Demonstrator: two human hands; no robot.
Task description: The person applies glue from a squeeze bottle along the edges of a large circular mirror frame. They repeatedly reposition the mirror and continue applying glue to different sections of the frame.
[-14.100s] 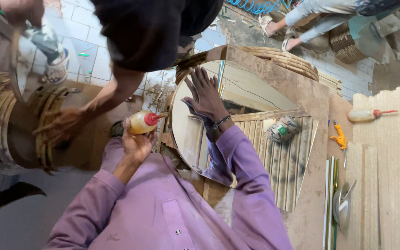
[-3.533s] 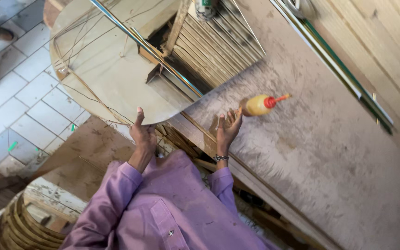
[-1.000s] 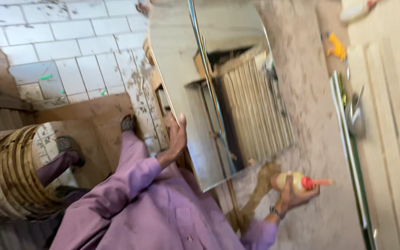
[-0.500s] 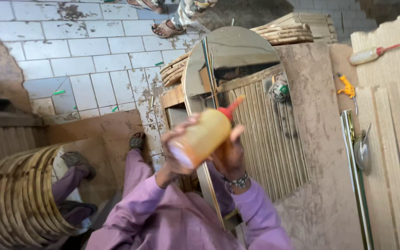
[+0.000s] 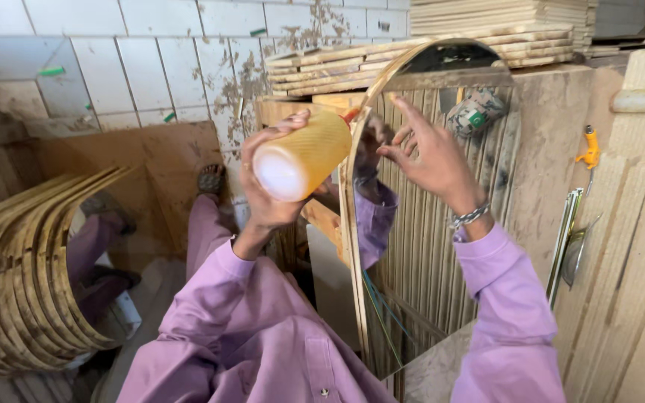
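The left hand [image 5: 266,190] grips a yellow plastic squeeze bottle [image 5: 304,154], its red nozzle touching the wooden rim of an arched mirror [image 5: 427,224]. The right hand [image 5: 431,153] is open — fingers spread against the mirror's edge, just beside the nozzle.

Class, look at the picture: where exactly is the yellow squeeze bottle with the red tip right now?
The yellow squeeze bottle is left of centre, gripped in the left hand, its red tip against the arched mirror's edge, with the right hand just beside it.

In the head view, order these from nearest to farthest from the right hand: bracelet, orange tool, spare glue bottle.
From the right hand:
1. Bracelet, on its own wrist.
2. Orange tool, to the right, on the boards.
3. Spare glue bottle, upper right corner.
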